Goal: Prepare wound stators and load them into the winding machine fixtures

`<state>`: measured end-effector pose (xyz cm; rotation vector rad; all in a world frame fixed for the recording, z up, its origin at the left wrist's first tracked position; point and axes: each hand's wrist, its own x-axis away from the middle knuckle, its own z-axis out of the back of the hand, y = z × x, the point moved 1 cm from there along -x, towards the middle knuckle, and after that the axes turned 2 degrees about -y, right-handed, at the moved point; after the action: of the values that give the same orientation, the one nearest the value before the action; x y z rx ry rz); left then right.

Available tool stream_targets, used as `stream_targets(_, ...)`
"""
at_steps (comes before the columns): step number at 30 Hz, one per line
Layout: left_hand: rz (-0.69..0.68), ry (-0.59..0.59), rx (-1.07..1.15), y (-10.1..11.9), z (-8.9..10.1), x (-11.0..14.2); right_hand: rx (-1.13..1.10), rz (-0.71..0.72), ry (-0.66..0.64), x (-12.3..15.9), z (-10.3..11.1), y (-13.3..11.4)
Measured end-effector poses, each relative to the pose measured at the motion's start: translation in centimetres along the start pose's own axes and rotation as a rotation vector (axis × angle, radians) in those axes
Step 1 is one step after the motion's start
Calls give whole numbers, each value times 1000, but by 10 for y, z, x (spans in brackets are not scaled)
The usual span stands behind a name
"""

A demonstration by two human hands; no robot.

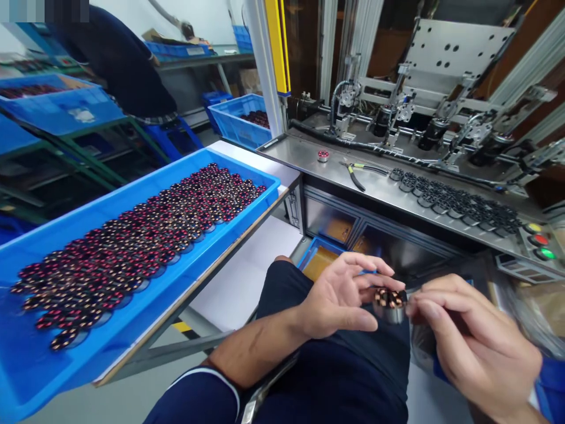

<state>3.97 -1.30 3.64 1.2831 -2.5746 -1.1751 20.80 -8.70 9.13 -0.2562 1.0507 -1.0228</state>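
Worked part: small round silver-rimmed part with copper windings (389, 303), between the hands, 4 o'clock from mid-view.
Right hand (479, 338): 4 o'clock, thumb and forefinger pinched narrow at its edge; whether gripping, I cannot tell.
Left hand (333, 294): 5 o'clock, fingers loosely spread beside it, thumb apart from them.
Tray: long blue plastic tray (26, 377), 9 o'clock, bearing many red-and-copper round parts (154, 235).
Bench: grey metal worktop (293, 147), 2 o'clock, with yellow-and-black-handled pliers (355, 176); rows of dark round parts (459, 203), 3 o'clock.
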Motion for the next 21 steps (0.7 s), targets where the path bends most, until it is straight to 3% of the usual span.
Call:
stream_targets(2, 143, -10, 1, -3, 4, -4, -45, 56, -55, -1, 1, 1)
stream_targets(5, 529, -229, 54, -12, 10, -6, -27, 122, -111, 0, 5, 1)
stream_targets(7, 622, -331, 91, -16, 11, -4, 8, 126, -108, 1, 6, 2)
stream_targets(11, 338, -131, 34, -15, 8, -1, 64, 59, -15, 5, 4, 2)
stream_targets(15, 86, -27, -14, -9, 2, 2, 45, -20, 77, 7, -2, 3)
stream_targets(18, 44, 24, -39, -11, 3, 2, -3, -36, 66, 6, -5, 4)
stream_targets(21, 98, 63, -57, -14, 5, 3, -20, -4, 55, 5, -5, 4)
